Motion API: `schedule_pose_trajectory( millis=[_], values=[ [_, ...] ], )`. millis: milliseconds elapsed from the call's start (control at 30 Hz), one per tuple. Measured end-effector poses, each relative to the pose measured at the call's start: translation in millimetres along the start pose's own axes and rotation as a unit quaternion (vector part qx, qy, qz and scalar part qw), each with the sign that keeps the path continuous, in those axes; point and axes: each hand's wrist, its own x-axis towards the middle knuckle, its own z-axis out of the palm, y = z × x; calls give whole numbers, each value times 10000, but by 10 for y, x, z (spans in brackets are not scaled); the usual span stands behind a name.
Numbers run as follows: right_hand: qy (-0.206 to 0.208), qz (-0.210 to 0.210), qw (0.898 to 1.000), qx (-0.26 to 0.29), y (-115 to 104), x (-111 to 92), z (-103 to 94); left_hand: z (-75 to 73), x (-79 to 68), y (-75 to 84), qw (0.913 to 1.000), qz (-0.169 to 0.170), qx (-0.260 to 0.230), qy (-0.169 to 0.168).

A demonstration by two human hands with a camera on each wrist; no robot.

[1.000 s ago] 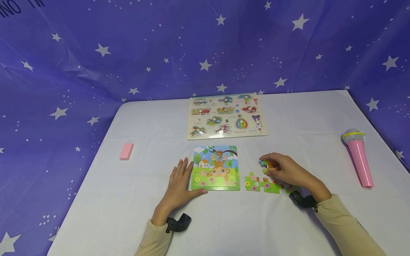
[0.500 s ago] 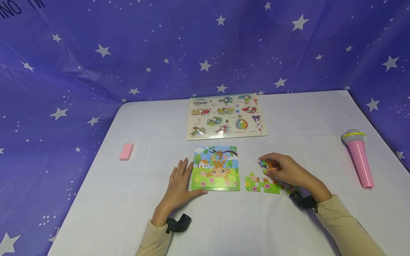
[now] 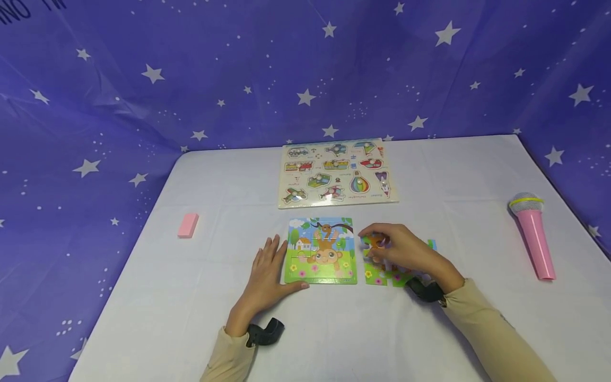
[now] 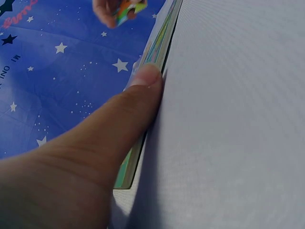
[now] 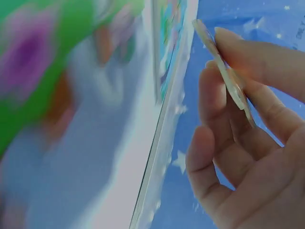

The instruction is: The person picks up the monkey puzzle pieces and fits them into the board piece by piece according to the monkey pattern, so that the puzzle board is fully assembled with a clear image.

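A square monkey jigsaw puzzle (image 3: 321,281) lies on the table in front of the person. The left hand (image 3: 266,278) rests at its left side, fingers spread and straight. In the left wrist view, the thumb (image 4: 136,98) lies along the puzzle's front edge (image 4: 125,176). Just right of the puzzle, the right hand (image 3: 408,248) pinches a brown jigsaw piece (image 3: 375,242); in the right wrist view this piece (image 5: 221,64) is seen edge-on between thumb and fingers. Loose jigsaw pieces (image 3: 375,276) lie below that hand, partly hidden by it.
Behind the puzzle lies a vehicle peg puzzle board (image 3: 339,200). A pink block (image 3: 188,225) is at the left, a pink toy microphone (image 3: 534,241) at the right. A blue jigsaw piece corner (image 3: 431,244) shows beyond the right wrist. A starry curtain (image 3: 267,69) hangs behind the table.
The right hand has moved left toward the puzzle with the jigsaw piece, uncovering a blue piece corner behind the wrist. The left hand has stayed in place.
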Motion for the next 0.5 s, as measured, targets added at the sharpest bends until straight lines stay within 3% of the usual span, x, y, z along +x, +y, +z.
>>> schedule_pose_trajectory(
  millis=[500],
  values=[
    [-578,-366,9976,59,-386,622,386,-16,-1,-6,10000,41,13,-34]
  ],
)
